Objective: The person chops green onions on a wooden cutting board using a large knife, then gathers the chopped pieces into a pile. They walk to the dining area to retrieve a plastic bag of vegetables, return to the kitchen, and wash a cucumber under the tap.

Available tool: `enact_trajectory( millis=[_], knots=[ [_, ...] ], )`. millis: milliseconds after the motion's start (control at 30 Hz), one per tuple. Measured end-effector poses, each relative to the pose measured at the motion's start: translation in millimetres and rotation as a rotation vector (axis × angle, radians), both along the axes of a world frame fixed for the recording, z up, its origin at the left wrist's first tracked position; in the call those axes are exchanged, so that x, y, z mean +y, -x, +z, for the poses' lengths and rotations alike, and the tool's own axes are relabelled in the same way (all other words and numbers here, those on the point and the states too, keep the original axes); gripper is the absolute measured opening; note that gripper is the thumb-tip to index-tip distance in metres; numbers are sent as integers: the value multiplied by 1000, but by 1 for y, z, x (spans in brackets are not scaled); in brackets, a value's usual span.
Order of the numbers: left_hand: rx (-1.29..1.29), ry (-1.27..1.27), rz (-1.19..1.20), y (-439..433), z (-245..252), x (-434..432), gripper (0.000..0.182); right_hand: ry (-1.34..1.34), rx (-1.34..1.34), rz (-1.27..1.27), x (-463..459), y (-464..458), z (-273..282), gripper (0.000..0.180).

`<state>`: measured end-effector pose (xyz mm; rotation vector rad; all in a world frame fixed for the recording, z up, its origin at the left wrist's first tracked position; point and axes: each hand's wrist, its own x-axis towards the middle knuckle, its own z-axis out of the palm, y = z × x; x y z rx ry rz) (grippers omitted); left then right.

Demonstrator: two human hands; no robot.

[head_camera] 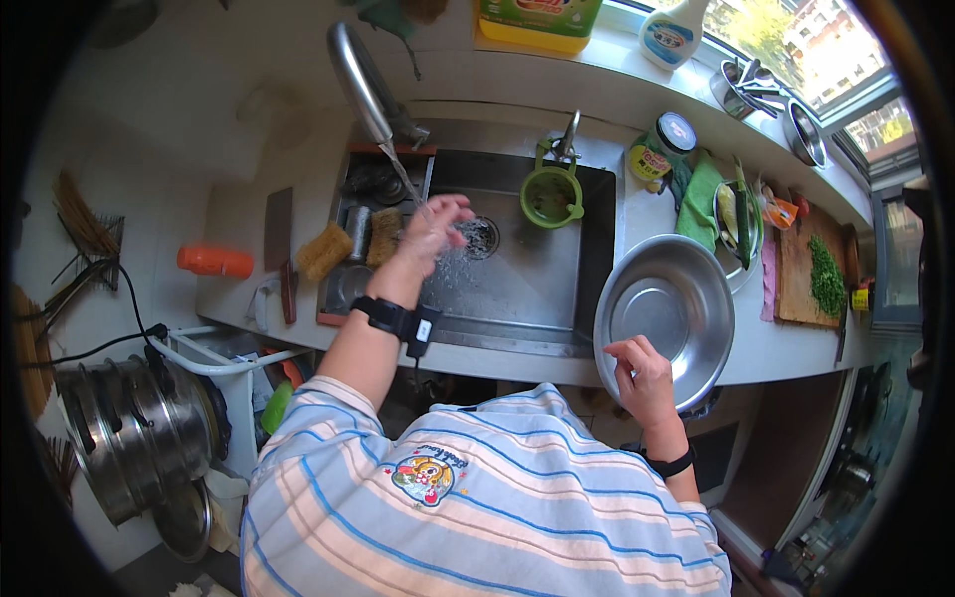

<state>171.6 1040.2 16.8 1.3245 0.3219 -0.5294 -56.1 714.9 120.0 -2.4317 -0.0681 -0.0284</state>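
Note:
My left hand (pixel 436 233), blurred, is under the stream of water (pixel 406 179) from the curved metal faucet (pixel 365 89). Its fingers are apart, with nothing in them. Below it, water splashes around the drain (pixel 477 237) of the stainless steel sink (pixel 526 291). My right hand (pixel 645 377) is over the near side of a large stainless steel bowl (pixel 664 298), its fingers loosely curled and holding nothing visible. Whether it touches the rim is hard to tell. The bowl sits on the counter at the sink's right, near the front edge, and nothing shows inside it.
A green strainer (pixel 552 198) hangs at the sink's back right. Left lie sponges (pixel 324 251), a cleaver (pixel 279 231) and an orange bottle (pixel 215 262). To the right are a jar (pixel 662 145), a green cloth (pixel 700 198), a plate of vegetables (pixel 735 216) and a cutting board (pixel 794 276) with chopped greens.

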Motion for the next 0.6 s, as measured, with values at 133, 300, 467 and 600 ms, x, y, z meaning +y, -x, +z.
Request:
enact_trajectory(
  millis=[133,300,467,600],
  knots=[
    [-673,-1073,-157,-71,0,34,39,17,15,-27,-5,6,-3,22],
    [-935,-1410,-536,-129,9,66,22,40,2,-55,-12,18,-3,20],
    [-1118,-1537,-597,-152,6,80,10,68,48,-153,-17,41,-10,18],
    [-1118,-1511,-616,-172,9,108,16,64,79,-237,-24,63,-13,16]
  ],
)
